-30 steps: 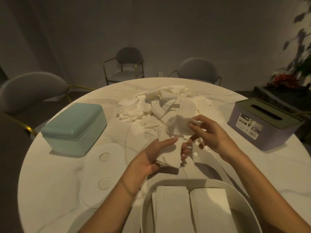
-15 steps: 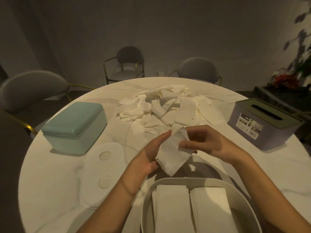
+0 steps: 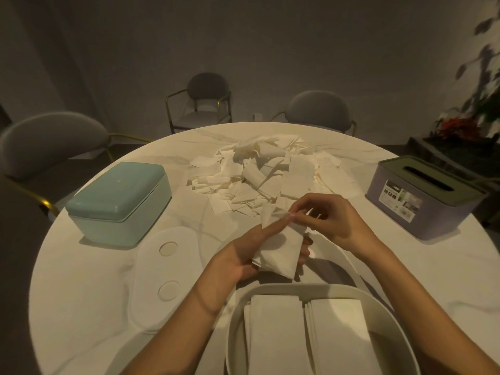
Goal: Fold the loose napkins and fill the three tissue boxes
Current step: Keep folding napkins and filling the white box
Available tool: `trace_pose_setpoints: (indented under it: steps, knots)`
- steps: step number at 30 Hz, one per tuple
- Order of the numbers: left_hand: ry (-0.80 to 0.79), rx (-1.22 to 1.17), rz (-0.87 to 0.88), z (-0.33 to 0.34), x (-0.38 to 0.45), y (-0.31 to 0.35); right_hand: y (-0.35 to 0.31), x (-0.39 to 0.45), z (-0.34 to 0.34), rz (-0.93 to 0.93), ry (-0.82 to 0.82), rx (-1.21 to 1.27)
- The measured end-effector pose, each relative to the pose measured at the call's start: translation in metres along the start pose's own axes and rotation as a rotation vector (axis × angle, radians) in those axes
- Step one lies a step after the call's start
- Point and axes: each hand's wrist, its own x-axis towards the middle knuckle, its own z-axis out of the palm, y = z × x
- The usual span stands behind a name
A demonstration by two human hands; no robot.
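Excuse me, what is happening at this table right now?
A person is folding a white paper napkin: the left hand holds it from below and the right hand pinches its top edge. Just below, an open white oval box already holds two stacks of folded napkins. A pile of loose napkins lies mid-table, between a closed teal box and a lilac box with a slotted lid.

Three grey chairs (image 3: pixel 319 110), red-flowered plant (image 3: pixel 457 128)

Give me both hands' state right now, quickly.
Left hand: holds the napkin from beneath, fingers curled round it.
Right hand: pinches the napkin's upper edge.
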Motion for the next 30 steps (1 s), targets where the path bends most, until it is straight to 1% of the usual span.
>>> trace_pose_setpoints:
  steps: [1,2,3,5,6,7,8,10,11,12,13,16,19,20,23,26,28,30]
  knots:
    - [0.022,0.07,-0.042,-0.003,0.012,-0.001,0.001,0.0,0.003,0.0,0.028,-0.006]
    - [0.026,0.055,-0.119,-0.005,0.021,-0.001,0.002,0.0,0.006,0.005,0.05,-0.016]
    - [-0.017,0.039,-0.155,-0.006,0.027,0.0,0.004,0.0,0.009,0.01,0.068,-0.03]
    - [-0.034,0.015,-0.171,-0.007,0.035,0.002,0.008,0.0,0.009,0.004,0.105,-0.07]
    - [-0.016,-0.02,-0.172,-0.013,0.034,0.001,0.01,0.0,0.005,-0.006,0.111,-0.092]
    - [0.021,-0.089,-0.152,-0.016,0.036,0.001,0.014,0.0,-0.001,-0.014,0.08,-0.111]
    - [0.088,-0.148,-0.132,-0.023,0.038,-0.002,0.018,-0.002,-0.008,-0.009,-0.006,-0.131]
    - [0.143,-0.243,-0.128,-0.026,0.032,0.001,0.023,-0.006,-0.018,0.049,-0.296,-0.171]
    - [0.165,-0.251,-0.127,-0.023,0.026,0.004,0.024,-0.009,-0.019,0.088,-0.427,-0.188]
    - [0.171,-0.243,-0.095,-0.019,0.022,0.006,0.026,-0.011,-0.02,0.106,-0.503,-0.213]
    - [0.204,-0.226,-0.065,-0.017,0.02,0.006,0.028,-0.012,-0.019,0.109,-0.526,-0.249]
    - [0.219,-0.243,-0.115,-0.024,0.024,0.005,0.033,-0.011,-0.018,0.153,-0.5,-0.325]
    - [0.29,-0.215,-0.104,-0.031,0.033,0.0,0.033,-0.014,-0.02,0.199,-0.514,-0.401]
    - [0.276,-0.202,-0.103,-0.028,0.032,0.001,0.03,-0.014,-0.021,0.205,-0.504,-0.391]
    - [0.206,-0.213,-0.106,-0.027,0.03,0.0,0.016,-0.013,-0.025,0.146,-0.476,-0.217]
    - [0.222,-0.178,-0.101,-0.025,0.033,-0.001,0.0,-0.013,-0.029,0.04,-0.443,-0.046]
    - [0.227,-0.145,-0.098,-0.014,0.031,0.003,-0.008,-0.013,-0.028,0.003,-0.36,0.097]
    - [0.244,-0.128,-0.136,-0.004,0.03,0.005,-0.012,-0.011,-0.022,-0.016,-0.261,0.198]
